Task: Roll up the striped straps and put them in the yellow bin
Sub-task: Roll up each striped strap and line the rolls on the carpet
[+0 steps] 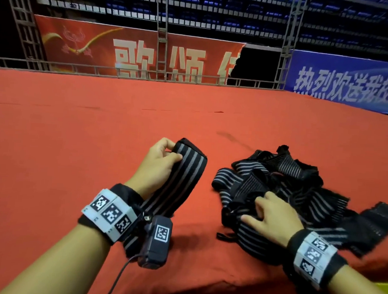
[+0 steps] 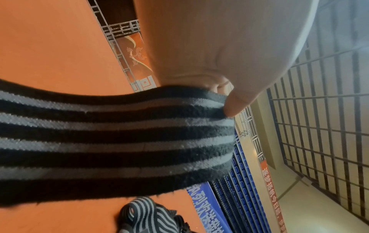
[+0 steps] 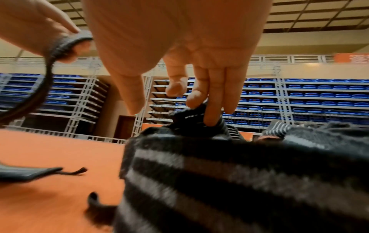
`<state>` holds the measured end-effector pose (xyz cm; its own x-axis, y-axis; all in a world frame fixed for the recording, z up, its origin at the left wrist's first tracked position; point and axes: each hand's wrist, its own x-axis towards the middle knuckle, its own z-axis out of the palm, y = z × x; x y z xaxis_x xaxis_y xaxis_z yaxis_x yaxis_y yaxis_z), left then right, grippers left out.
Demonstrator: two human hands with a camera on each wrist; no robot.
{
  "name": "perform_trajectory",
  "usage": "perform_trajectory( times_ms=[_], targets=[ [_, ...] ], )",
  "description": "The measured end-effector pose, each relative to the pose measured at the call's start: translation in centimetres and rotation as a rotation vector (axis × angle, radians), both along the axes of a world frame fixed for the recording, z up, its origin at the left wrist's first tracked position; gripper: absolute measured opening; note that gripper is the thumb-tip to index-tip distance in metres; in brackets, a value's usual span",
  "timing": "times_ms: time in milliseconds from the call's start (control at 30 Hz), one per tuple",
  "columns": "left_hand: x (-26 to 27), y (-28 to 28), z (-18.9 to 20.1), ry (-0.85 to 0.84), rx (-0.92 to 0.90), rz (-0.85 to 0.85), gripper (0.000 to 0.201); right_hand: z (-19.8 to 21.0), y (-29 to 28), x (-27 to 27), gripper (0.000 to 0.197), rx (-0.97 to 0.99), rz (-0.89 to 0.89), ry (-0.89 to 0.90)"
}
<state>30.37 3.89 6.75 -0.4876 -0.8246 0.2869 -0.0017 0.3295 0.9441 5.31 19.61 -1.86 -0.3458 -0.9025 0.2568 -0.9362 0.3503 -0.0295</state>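
My left hand [image 1: 163, 155] pinches the far end of one black strap with grey stripes [image 1: 182, 180], thumb on top; the strap hangs back under my wrist towards the table's near edge. In the left wrist view the thumb [image 2: 233, 104] presses the strap's end [image 2: 119, 138]. A tangled pile of striped straps [image 1: 283, 187] lies on the red table to the right. My right hand [image 1: 268, 216] rests on the pile's near part with fingers spread and nearly straight; its fingertips [image 3: 211, 116] touch the dark cloth [image 3: 239, 173]. A yellow sliver [image 1: 383, 289] shows at the bottom right; I cannot tell if it is the bin.
The red table [image 1: 99, 130] stretches far ahead and to the left of my hands. Beyond its back edge stand a metal rail [image 1: 147, 73], red and blue banners and rows of blue seats. A strap's loose thin tail [image 1: 223, 236] lies near the front edge.
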Motion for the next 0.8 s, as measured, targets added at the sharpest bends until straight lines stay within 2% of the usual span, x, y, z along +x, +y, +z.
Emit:
perform_trajectory(
  times_ms=[133,200,267,333,433,500,600,700,800],
  targets=[
    [-2.5,0.9,-0.9,-0.067,-0.019,0.020,0.015,-1.8,0.0,0.2,0.065,0.239,-0.004,0.200],
    [-3.5,1.3,-1.2,-0.096,-0.030,0.034,0.016,-1.8,-0.5,0.2,0.046,0.281,0.015,0.186],
    [-4.3,1.6,-1.4,-0.117,-0.026,0.049,0.017,-1.3,-1.1,-0.5,0.025,0.241,0.078,0.016],
    [-5.0,1.9,-1.5,-0.118,-0.006,0.055,0.023,0.0,-1.6,-1.8,0.017,0.107,0.124,-0.233],
    [-5.7,2.0,-1.4,-0.152,-0.073,0.060,0.036,3.4,-2.7,-3.8,0.004,-0.117,0.199,-0.453],
    [-6.1,2.0,-0.9,-0.183,-0.150,0.081,0.039,6.4,-3.2,-4.7,0.011,-0.250,0.221,-0.619],
    [-7.1,2.3,-0.1,-0.160,-0.149,0.098,0.039,10.7,-3.4,-5.2,0.020,-0.435,0.168,-0.873],
    [-8.0,2.8,0.8,-0.096,-0.054,0.085,0.044,13.7,-3.2,-4.6,0.022,-0.520,0.214,-0.940],
    [-8.2,3.2,1.7,-0.032,-0.027,0.076,0.041,15.5,-2.7,-3.4,0.017,-0.516,0.337,-0.920]
  ],
)
